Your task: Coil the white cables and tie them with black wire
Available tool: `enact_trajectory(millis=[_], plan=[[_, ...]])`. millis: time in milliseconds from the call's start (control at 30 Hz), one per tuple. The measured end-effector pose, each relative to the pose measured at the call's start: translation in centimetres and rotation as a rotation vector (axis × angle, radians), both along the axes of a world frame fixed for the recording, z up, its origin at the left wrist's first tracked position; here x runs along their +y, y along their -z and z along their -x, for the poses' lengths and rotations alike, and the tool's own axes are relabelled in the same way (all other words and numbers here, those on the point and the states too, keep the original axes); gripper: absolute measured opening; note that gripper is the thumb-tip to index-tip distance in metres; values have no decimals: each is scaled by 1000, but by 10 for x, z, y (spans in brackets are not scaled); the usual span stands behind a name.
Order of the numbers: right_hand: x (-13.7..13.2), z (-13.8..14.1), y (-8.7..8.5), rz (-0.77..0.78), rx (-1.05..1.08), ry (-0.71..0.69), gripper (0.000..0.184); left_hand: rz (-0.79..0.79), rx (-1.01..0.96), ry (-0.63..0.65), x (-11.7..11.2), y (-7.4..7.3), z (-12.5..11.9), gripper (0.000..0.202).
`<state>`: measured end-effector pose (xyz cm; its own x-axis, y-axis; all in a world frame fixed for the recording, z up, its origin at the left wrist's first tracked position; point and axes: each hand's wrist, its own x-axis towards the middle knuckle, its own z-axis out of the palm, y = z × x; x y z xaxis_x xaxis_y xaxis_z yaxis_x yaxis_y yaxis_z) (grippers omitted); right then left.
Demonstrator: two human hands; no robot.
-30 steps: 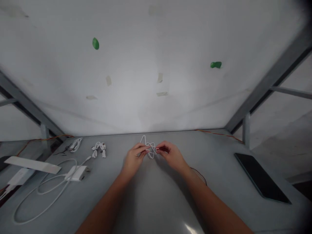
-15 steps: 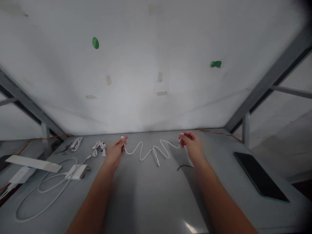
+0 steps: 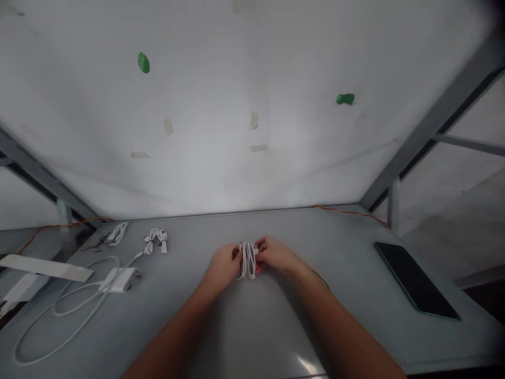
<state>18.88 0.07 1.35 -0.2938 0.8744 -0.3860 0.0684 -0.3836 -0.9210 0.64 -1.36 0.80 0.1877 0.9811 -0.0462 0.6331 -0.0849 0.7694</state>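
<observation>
Left hand [image 3: 224, 264] and right hand [image 3: 278, 255] both closed, gripping a white cable [image 3: 248, 261] folded into a bundle of parallel loops, held between them over the grey table [image 3: 189, 231]. To the left: small bundled white cables [image 3: 155, 241], white adapter [image 3: 118, 279]. Far right: black tablet [image 3: 416, 280].

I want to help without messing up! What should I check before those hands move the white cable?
1. Left hand holding the bundled white cable: ok.
2. Right hand holding the same bundle: ok.
3. Its loops lying side by side: ok.
4. Cable ends tucked in: cannot tell, they are hidden.
5. Thin black wire free of the right forearm: cannot tell.
6. Black tablet away from the hands: ok.
</observation>
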Motion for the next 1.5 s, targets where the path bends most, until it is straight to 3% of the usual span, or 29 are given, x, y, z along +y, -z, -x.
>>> enact_trajectory(millis=[100,233,367,500,767,933,1200,1367,1500], plan=[[-6,17,1,-35,159,19,35,13,-43,20,-7,0,-10,32],[-4,21,-2,-52,348,36,30,-151,-28,-51,-5,3,-10,36],[1,20,-4,-57,543,91,22,-150,-268,-137,-2,3,-10,42],[2,23,2,-130,476,175,30,-76,-440,-218,0,2,-10,46],[2,24,8,-197,380,167,40,-195,-405,-323,6,5,1,51],[3,22,9,-116,424,164,36,-255,-438,-344,5,-4,0,57],[4,21,8,-135,421,193,38,-377,-575,-464,0,-19,2,52],[1,24,7,-120,419,150,40,-316,-580,-396,-1,-20,0,53],[4,27,11,-218,330,176,44,-273,-514,-304,1,-16,0,56]])
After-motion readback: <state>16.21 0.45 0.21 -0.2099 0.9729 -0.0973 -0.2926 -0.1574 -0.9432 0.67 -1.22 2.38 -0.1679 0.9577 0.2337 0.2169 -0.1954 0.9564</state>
